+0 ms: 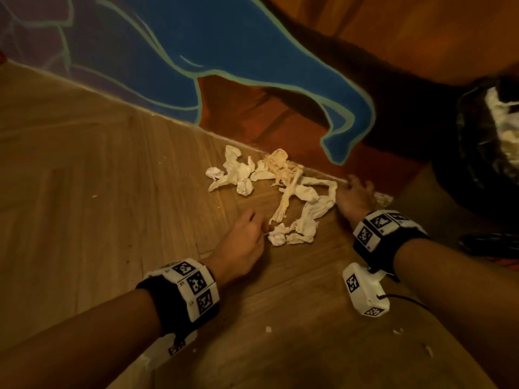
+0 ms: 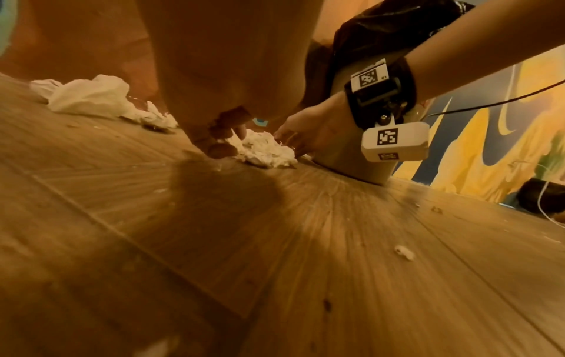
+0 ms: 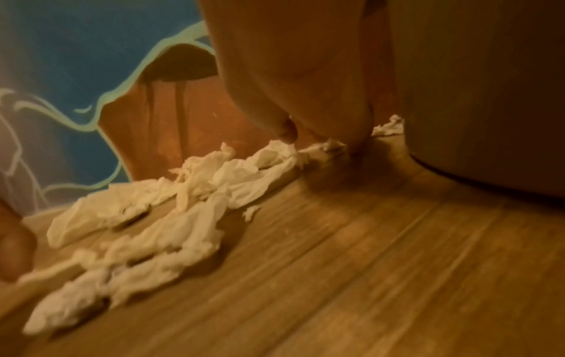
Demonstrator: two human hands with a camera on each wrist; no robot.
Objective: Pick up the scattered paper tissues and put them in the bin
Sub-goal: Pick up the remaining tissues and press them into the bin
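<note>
While tissues [image 1: 283, 192] litter floor | both hands low beside them

I find no words, brand names or legible numbers anywhere. The only signs are black-and-white square code markers: three on the left wristband [image 1: 193, 287] at about seven o'clock in my head view, more on the right wristband [image 1: 379, 226] at four o'clock, and some on the white camera housing [image 1: 365, 290] hanging below it. Tiny characters sit beside several markers, too small for me to read
</note>
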